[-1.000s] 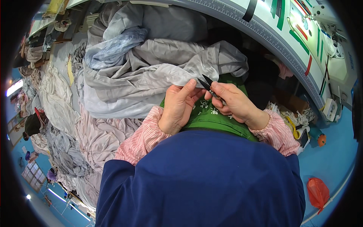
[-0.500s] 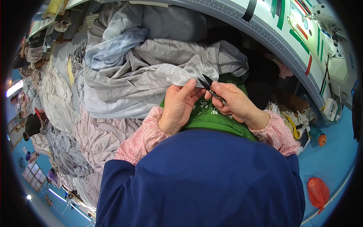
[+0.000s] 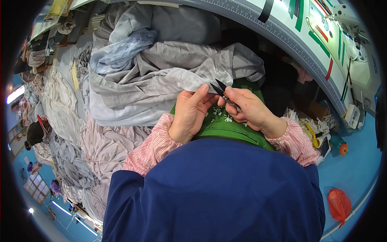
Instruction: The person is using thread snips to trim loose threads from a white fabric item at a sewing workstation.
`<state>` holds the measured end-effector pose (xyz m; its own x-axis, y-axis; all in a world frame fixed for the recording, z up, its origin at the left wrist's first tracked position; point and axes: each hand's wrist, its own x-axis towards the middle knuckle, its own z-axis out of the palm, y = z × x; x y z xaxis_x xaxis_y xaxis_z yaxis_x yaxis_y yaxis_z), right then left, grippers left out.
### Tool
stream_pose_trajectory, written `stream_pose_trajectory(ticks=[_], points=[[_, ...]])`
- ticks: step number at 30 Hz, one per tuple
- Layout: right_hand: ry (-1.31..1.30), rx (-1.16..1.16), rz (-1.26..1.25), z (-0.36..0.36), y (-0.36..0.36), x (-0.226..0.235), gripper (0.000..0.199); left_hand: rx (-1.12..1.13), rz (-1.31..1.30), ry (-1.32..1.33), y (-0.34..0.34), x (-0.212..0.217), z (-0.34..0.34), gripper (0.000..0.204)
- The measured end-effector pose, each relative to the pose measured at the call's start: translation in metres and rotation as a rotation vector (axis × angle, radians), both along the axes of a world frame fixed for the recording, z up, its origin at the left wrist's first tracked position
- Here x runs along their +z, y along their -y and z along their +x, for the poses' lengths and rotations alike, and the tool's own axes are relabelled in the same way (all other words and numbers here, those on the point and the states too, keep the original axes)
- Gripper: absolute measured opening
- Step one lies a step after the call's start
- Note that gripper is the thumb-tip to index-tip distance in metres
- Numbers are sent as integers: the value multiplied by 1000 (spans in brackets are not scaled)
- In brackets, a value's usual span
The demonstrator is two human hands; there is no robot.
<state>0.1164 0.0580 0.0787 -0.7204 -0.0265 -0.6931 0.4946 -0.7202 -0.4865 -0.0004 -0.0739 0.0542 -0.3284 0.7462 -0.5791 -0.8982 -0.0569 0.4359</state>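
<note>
Head view: L hand [image 3: 187, 115] pinching grey cloth [image 3: 161, 86], R hand [image 3: 258, 111] gripping blk snips [image 3: 221, 89].
Wht lettering [image 3: 228, 118] showing on green cloth [image 3: 225, 132]; ruler [image 3: 298, 49] edging table [image 3: 282, 18].

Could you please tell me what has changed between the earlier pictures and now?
Nothing visibly changed in the hands' work: nothing was taken hold of or let go. The left hand still pinches the edge of the pale grey, wrinkled cloth, and the right hand still holds the small black pointed metal snips, blade tips apart, beside the left fingertips.
</note>
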Motion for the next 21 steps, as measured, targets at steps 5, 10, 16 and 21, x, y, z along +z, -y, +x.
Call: stream_pose_trajectory(ticks=[5,10,16,21], points=[[-17,-4,-5,1,0,-1,36,0,-17,-1,0,-1,0,17],[-29,-10,-7,0,0,0,36,8,-20,1,-1,0,1,17],[-26,-17,-22,0,0,-2,36,14,-26,-2,-2,3,1,17],[-29,-32,-34,1,1,-3,36,14,-29,-3,-2,3,1,17]])
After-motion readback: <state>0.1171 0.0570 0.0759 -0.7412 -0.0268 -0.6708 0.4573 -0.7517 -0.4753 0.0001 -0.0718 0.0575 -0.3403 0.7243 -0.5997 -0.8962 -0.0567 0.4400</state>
